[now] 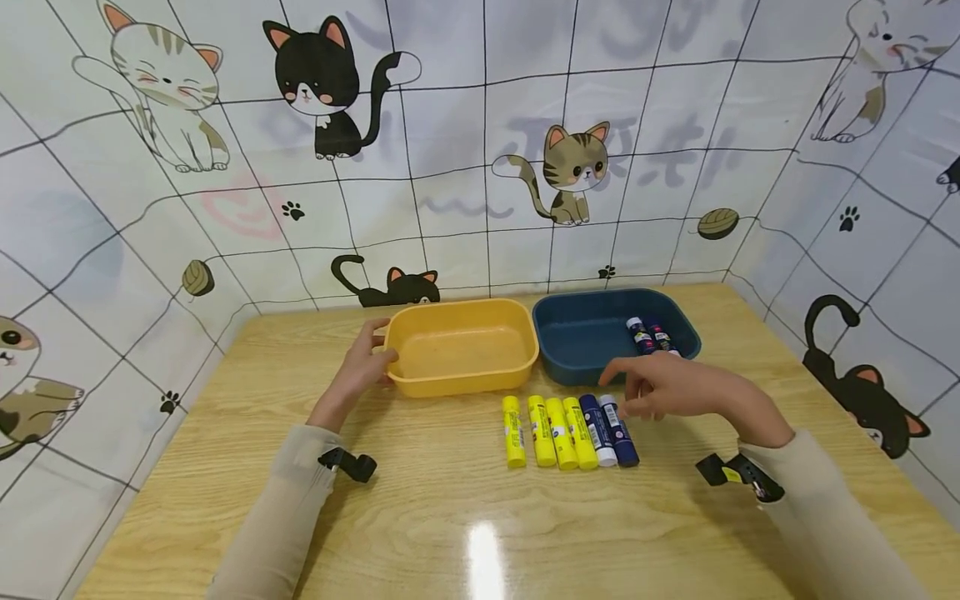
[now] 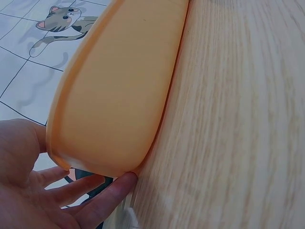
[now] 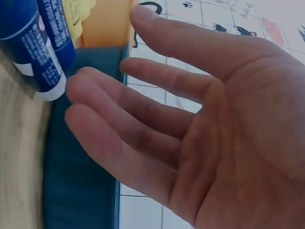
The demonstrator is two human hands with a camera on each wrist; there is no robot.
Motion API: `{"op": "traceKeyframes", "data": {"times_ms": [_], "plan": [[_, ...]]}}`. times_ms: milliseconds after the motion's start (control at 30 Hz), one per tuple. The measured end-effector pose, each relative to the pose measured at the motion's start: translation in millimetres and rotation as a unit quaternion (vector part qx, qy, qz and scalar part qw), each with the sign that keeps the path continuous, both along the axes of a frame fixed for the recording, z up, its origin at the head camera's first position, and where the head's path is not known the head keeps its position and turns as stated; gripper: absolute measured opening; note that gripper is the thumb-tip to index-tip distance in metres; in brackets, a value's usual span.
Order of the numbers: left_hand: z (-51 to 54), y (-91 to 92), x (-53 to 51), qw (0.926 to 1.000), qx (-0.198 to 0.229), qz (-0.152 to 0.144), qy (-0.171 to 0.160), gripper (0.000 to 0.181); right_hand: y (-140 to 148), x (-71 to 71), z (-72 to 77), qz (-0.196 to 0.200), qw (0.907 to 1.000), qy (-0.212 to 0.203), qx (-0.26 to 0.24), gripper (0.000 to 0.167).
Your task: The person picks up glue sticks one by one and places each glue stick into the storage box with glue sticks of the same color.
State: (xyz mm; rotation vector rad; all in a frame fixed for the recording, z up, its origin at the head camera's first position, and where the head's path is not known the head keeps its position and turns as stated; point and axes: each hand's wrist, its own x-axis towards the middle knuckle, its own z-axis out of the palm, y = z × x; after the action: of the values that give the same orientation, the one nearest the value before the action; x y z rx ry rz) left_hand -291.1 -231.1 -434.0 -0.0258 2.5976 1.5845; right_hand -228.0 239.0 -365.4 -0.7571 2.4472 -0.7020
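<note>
My left hand (image 1: 363, 362) grips the left end of the yellow tray (image 1: 463, 385), thumb at the rim and fingers along the outside. The left wrist view shows the same hand (image 2: 71, 191) with its fingertips against the tray (image 2: 114, 95). Above the right end of a row of glue sticks is my right hand (image 1: 667, 385), fingers loosely bent, holding nothing. Several yellow sticks (image 1: 561, 433) lie beside two dark blue ones (image 1: 597, 429). In the right wrist view the bent fingers (image 3: 100, 143) are close to a blue stick's white end (image 3: 52, 90); contact is unclear.
A dark blue tray (image 1: 577, 367) stands right beside the yellow one, with a few dark tubes (image 1: 641, 337) at its right end. The yellow tray's inside is bare. Cat-patterned sheeting (image 1: 450, 167) rises behind and at both sides of the wooden table (image 1: 420, 517).
</note>
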Motion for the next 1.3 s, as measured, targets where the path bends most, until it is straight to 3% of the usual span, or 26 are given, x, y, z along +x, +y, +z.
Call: {"op": "traceKeyframes", "data": {"times_ms": [300, 667, 967, 1300], "plan": [[1.4, -1.2, 0.3, 1.0, 0.008, -0.002, 0.0, 0.068, -2.4, -2.7, -14.7, -0.029, 0.996, -0.08, 0.029, 0.066], [1.7, -0.8, 2.0, 1.0, 0.009, 0.0, 0.0, 0.068, -6.7, -4.9, -28.9, -0.056, 0.9888, -0.131, 0.045, 0.08], [-0.1, -2.0, -0.5, 1.0, 0.008, -0.001, 0.001, 0.069, -9.3, -4.7, -36.7, -0.058, 0.988, -0.139, 0.035, 0.089], [1.5, -0.3, 0.5, 1.0, 0.004, 0.001, 0.001, 0.069, -9.6, -4.1, -37.5, -0.056, 0.9887, -0.136, 0.027, 0.086]]}}
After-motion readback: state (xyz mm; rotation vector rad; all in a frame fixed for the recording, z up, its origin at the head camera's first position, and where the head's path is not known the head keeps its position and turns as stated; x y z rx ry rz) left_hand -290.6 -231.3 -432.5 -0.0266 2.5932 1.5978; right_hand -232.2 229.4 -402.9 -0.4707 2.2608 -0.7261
